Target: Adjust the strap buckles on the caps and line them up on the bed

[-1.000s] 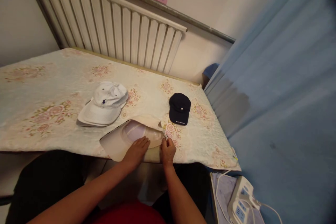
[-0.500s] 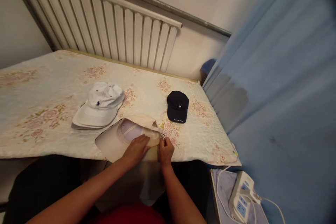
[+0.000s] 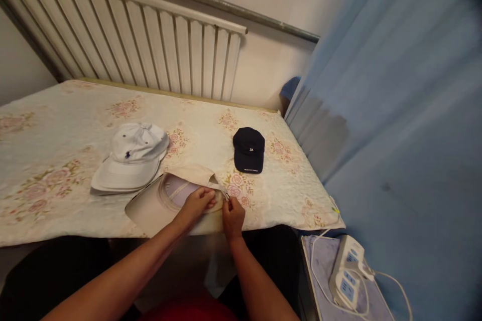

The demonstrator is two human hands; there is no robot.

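A beige baseball cap [image 3: 152, 209] lies on its side at the front edge of the bed, its inside facing me and its brim to the left. My left hand [image 3: 199, 201] is closed on the cap's lower rim near the back opening. At the back strap, my right hand [image 3: 233, 213] pinches the strap end by its small dark buckle. White caps [image 3: 131, 153], apparently stacked, rest to the left with a small dark logo in front. Beyond my right hand sits a small navy cap [image 3: 249, 151], brim toward me.
A flowered quilt [image 3: 196, 125] covers the bed. Behind it stands a white radiator [image 3: 150, 40] against the wall. A blue curtain [image 3: 361, 125] hangs along the right side. At lower right, a power strip [image 3: 346, 273] with white cables lies on a small table [image 3: 324, 261].
My left hand's fingers have curled in from lying across the rim and shifted closer to the strap. My right hand stays at the buckle. The whole view has turned slightly.
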